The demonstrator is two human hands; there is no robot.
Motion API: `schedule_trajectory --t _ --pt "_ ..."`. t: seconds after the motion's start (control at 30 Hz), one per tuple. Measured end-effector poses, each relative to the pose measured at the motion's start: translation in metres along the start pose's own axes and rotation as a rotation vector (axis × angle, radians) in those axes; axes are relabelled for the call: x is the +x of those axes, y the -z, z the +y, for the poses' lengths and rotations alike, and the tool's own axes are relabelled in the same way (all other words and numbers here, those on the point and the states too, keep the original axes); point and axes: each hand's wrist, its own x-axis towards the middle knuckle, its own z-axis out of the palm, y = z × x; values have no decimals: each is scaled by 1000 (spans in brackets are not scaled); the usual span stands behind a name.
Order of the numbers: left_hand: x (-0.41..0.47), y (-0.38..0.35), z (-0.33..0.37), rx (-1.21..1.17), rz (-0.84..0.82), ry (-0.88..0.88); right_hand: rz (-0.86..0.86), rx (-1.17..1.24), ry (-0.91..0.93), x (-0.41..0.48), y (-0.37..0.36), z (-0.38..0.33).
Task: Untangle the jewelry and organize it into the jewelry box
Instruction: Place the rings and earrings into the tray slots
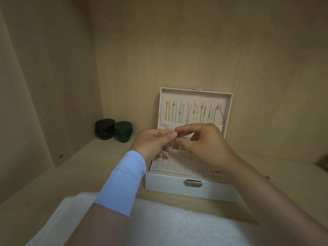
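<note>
A white jewelry box [191, 189] stands open on a wooden shelf, its lid [195, 94] upright with several necklaces [188, 112] hanging in a row inside it. The tray has a perforated earring panel [179, 166] with a few small studs on it. My left hand [154, 141] and my right hand [204, 141] meet above the tray, fingertips together, pinching a tiny piece of jewelry [177, 138] between them. The piece is too small to identify. My left forearm wears a light blue sleeve.
Two small round lidded jars, a dark brown one [104, 128] and a green one [123, 131], sit at the back left of the shelf. A white fluffy cloth [177, 224] lies along the shelf's front edge. Wooden walls enclose the shelf at the left and back.
</note>
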Motion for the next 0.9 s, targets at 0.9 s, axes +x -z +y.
schedule_trajectory --t 0.9 --pt "0 5 -1 200 65 -202 25 109 -12 4 -6 3"
